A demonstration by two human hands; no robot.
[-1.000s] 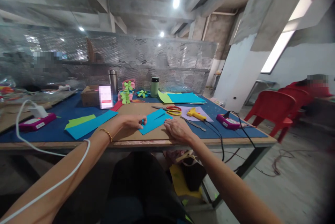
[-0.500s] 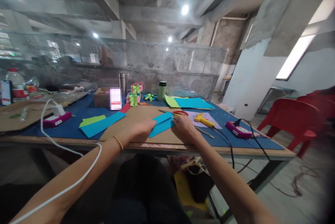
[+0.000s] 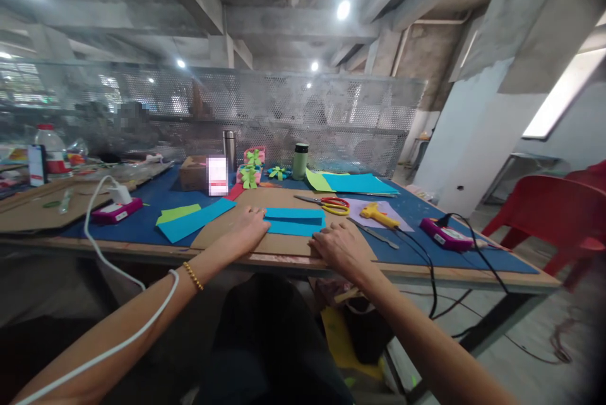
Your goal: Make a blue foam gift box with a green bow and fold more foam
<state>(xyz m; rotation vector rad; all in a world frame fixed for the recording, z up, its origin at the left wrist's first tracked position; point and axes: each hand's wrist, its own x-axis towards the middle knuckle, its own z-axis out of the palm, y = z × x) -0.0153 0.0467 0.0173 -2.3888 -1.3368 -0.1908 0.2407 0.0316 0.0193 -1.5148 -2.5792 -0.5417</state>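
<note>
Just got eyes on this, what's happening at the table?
A person has both hands on a folded blue sheet lying on the cardboard. The left hand is at its left end, the right hand at its near right corner. Beyond the right hand lie the scissors, and to their right a yellow glue gun on purple paper. Another blue strip lies off to the left, partly over a green piece.

Bare concrete beams (image 3: 303,21) cross the ceiling, with small bright lights (image 3: 343,9) at twelve. A perforated metal partition (image 3: 284,108) stands behind the blue-topped table (image 3: 497,258); at two o'clock, red chairs (image 3: 544,209) sit beneath a bright window (image 3: 563,93).
</note>
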